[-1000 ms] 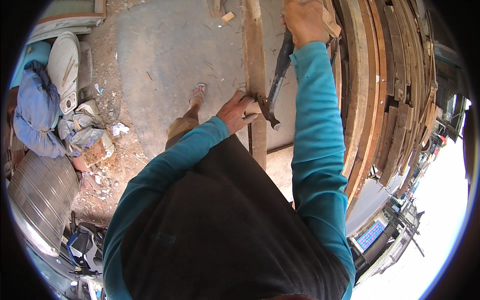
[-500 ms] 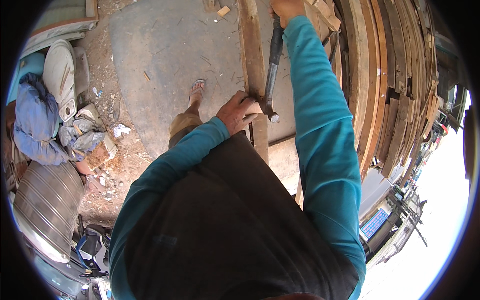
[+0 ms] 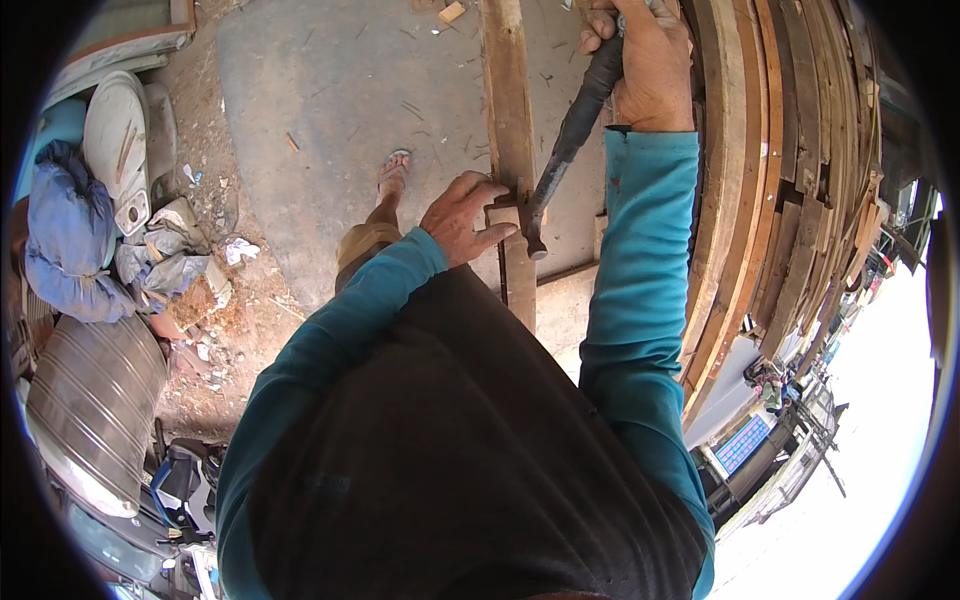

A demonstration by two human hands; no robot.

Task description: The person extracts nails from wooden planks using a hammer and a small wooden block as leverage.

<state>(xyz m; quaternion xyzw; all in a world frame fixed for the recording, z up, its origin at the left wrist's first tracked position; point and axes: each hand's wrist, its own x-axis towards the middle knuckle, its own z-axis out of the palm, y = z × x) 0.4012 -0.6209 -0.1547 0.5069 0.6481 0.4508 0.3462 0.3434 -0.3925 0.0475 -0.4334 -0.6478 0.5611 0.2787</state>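
Observation:
My right hand (image 3: 655, 65) is wrapped round the dark grip of a hammer (image 3: 575, 130), whose handle slants down toward the lower left. The hammer's head rests at the right edge of a long wooden plank (image 3: 510, 100), its round face toward me. Beside the head, a small wood block (image 3: 503, 214) sits on the plank. My left hand (image 3: 462, 222) is at the block's left side, thumb and fingers apart around it. Whether a fingertip touches the block I cannot tell. Any nail under the hammer head is hidden.
Long boards are stacked (image 3: 745, 150) along the right. A large grey sheet (image 3: 310, 110) covers the ground, with scattered nails and a wood scrap (image 3: 452, 12). My sandalled foot (image 3: 394, 170) stands on it. At left lie a blue bundle (image 3: 70, 230) and a ribbed metal drum (image 3: 100, 400).
My right hand has come nearer and to the right, tilting the hammer handle over to the right. My left hand has drawn slightly left, its fingers spreading away from the block.

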